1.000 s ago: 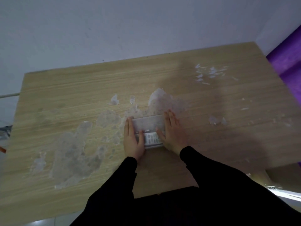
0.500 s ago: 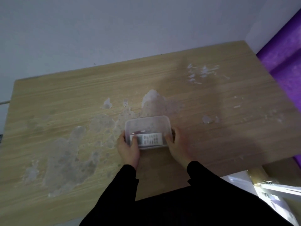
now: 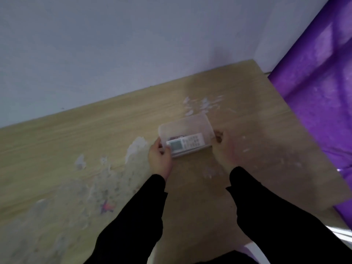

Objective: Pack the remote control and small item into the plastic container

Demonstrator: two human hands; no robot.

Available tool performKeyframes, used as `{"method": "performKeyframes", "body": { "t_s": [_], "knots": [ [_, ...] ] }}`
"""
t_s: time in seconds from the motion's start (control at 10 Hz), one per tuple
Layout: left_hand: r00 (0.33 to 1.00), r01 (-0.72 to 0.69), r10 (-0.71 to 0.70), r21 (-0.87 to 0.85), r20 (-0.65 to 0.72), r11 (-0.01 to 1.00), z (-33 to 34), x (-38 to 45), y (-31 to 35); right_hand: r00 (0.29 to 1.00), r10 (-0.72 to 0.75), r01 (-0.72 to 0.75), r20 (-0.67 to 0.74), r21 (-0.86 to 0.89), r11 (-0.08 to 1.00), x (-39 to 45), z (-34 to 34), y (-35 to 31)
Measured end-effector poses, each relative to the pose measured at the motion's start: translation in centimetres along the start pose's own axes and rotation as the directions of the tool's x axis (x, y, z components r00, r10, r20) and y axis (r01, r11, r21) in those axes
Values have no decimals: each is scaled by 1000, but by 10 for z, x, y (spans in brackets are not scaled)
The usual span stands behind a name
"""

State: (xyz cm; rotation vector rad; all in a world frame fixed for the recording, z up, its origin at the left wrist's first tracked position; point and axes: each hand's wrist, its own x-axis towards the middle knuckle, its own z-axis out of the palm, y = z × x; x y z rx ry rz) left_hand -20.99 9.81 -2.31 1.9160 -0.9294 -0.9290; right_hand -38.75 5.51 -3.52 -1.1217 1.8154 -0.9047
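A clear plastic container (image 3: 187, 124) sits on the wooden table (image 3: 76, 130), right of centre. Inside it lies a white remote control (image 3: 185, 143) with a grey screen and rows of buttons. A small dark reddish item (image 3: 176, 137) shows just behind the remote, blurred. My left hand (image 3: 161, 159) grips the container's left end, thumb over the rim. My right hand (image 3: 222, 147) holds its right end, fingers curled against the wall.
The table top carries peeled whitish patches (image 3: 136, 149) and flakes (image 3: 203, 103). A small red-and-blue mark (image 3: 107, 206) lies near the front left. A purple curtain (image 3: 314, 92) hangs at the right, beside the table's edge. A pale wall stands behind.
The container has moved right and away across the table with both hands on its ends. My hands shifted from lying over its top to gripping its ends. The view swung left.
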Motion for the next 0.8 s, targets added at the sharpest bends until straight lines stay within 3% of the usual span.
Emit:
{"method": "performKeyframes", "body": {
  "t_s": [0.2, 0.4, 0.5, 0.7, 0.8],
  "knots": [
    [998, -22, 23, -24, 62, 999, 91, 65, 80, 999, 12, -15, -34, -106, 994, 120, -46, -18],
    [975, 180, -156, -156, 155, 971, 169, 131, 110, 998, 56, -56, -7, -122, 991, 208, -79, -34],
    [972, 193, -157, -210, 177, 959, 189, 145, 121, 999, 53, -51, 13, -104, 993, 237, -87, -42],
    [966, 220, -158, -324, 206, 920, 200, 156, 130, 997, 60, -60, 51, -10, 998, 245, -89, -52],
    [969, 180, -117, -294, 219, 939, 188, 145, 126, 999, 51, -52, 10, 84, 995, 223, -84, -50]
  ]
}}
